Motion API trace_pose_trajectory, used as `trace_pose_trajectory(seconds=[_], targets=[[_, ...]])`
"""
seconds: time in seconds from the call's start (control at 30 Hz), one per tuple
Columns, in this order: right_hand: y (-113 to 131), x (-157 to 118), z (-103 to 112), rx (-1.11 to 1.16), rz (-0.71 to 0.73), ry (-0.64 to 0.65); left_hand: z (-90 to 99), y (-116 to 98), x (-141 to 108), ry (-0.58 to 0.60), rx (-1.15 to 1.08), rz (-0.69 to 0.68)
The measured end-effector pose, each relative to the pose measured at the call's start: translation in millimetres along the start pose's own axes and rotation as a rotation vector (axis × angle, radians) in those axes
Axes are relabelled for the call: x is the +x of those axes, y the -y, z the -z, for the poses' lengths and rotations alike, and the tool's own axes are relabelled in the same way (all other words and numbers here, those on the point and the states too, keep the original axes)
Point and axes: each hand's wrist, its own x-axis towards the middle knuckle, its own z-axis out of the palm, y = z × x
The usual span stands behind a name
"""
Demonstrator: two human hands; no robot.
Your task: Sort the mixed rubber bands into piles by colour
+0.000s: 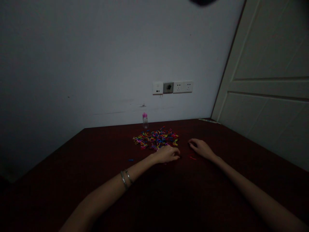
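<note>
A loose pile of small, thin, many-coloured loops (pixel 156 137), perhaps paper clips, lies on the dark red table. My left hand (pixel 167 154) is at the near edge of the pile, its fingers bent and closed together at the tips; whatever they hold is too dark to make out. To the right of the pile, my right hand (pixel 200 146) rests low over the table with curled fingers, and its fingertips are partly hidden. One red piece (pixel 192 158) lies on the table just below my right hand. A blue piece (pixel 130 159) lies apart, left of my left wrist.
Behind the pile stands a small clear bottle (pixel 145 122) with a pink top. The table (pixel 96 151) meets a pale wall with sockets (pixel 178 87). A panelled white door (pixel 267 106) is on the right, and a flat strip (pixel 209 120) lies at the far right edge.
</note>
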Motion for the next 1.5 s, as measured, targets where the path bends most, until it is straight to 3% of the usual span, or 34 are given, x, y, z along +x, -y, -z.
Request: trace_pose_trajectory(seconds=[0.13, 0.23, 0.33, 0.47, 0.6, 0.73, 0.87, 1.13, 1.33, 1.5], targets=[[-2, 0, -1, -0.013, 0.008, 0.003, 5.9, 14, -3, -0.104, -0.010, 0.011], [-4, 1, -1, -0.011, 0.003, 0.002, 21.2, 41, -12, -0.191, -0.016, 0.066], [-4, 1, -2, 0.005, 0.003, -0.004, 39.7, 82, -27, -0.287, -0.025, 0.177], [-5, 1, -3, 0.012, -0.002, 0.001, 53.5, 149, -55, -0.537, -0.086, 0.377], [-6, 1, -4, -0.002, -0.018, -0.001, 49.7, 210, -85, -0.852, -0.246, 0.675], [-7, 3, -4, -0.012, -0.021, 0.014, 43.0, 248, -106, -1.066, -0.401, 0.903], [-11, 5, -3, 0.030, -0.018, 0.018, 42.6, 257, -111, -1.157, -0.458, 0.935], [-6, 8, -2, 0.288, -0.023, -0.043, 41.8, 251, -108, -1.101, -0.412, 0.924], [8, 27, -9, 0.217, 0.054, -0.005, 38.2, 253, -110, -1.090, -0.388, 0.893], [5, 44, -24, 0.243, 0.077, -0.007, 37.8, 250, -111, -1.098, -0.389, 0.862]])
